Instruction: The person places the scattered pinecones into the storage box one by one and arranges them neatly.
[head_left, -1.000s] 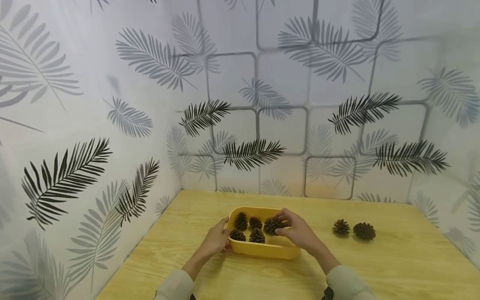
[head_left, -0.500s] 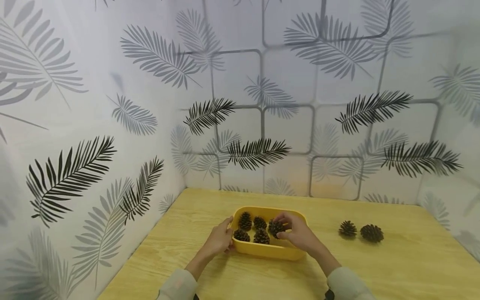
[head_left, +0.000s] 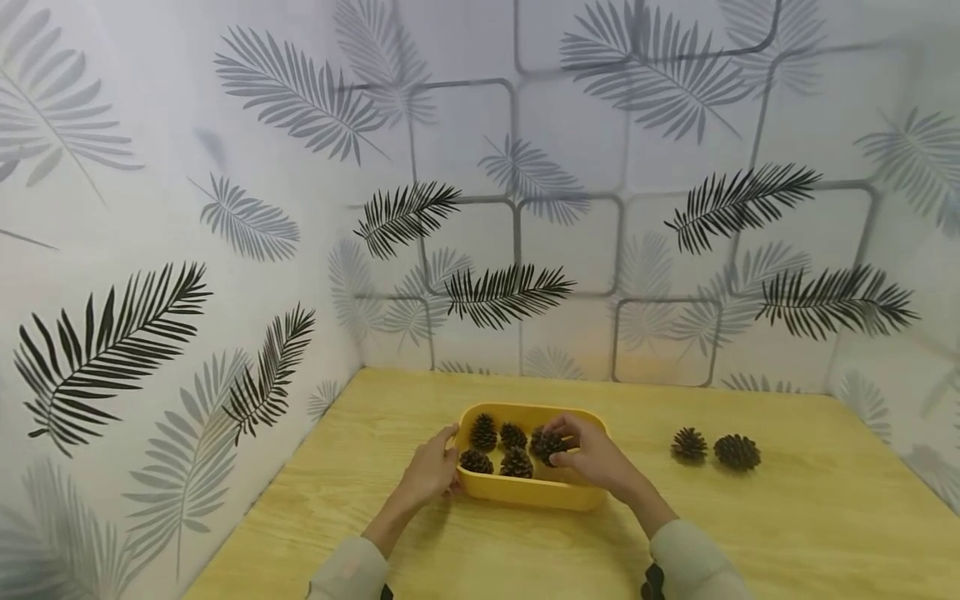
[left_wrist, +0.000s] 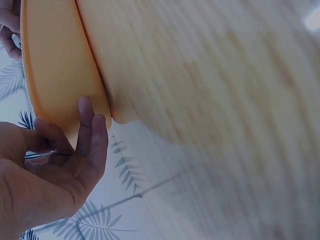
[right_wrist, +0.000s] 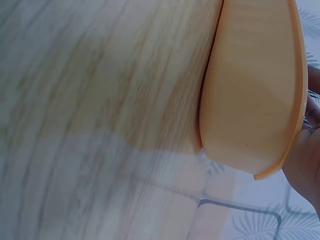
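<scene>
A yellow plastic tray (head_left: 532, 493) with rounded corners sits on the table, several pine cones (head_left: 483, 432) inside it, mostly toward its left half. My left hand (head_left: 431, 468) grips the tray's left end; in the left wrist view its fingers (left_wrist: 99, 145) lie against the outer wall, the thumb near the rim. Reaching over the front rim, my right hand (head_left: 596, 458) holds a pine cone (head_left: 543, 450) between thumb and fingers inside the tray. In the right wrist view the tray wall (right_wrist: 255, 75) hides most of that hand and the cone.
Two more pine cones (head_left: 737, 452) lie on the wooden table (head_left: 810, 517) to the right of the tray. Behind the table and along its left stand pale walls (head_left: 570, 350) covered with a leaf-print pattern.
The head view has shifted slightly. Both hands keep their holds, the left on the tray and the right on the pine cone, with little other visible movement.
</scene>
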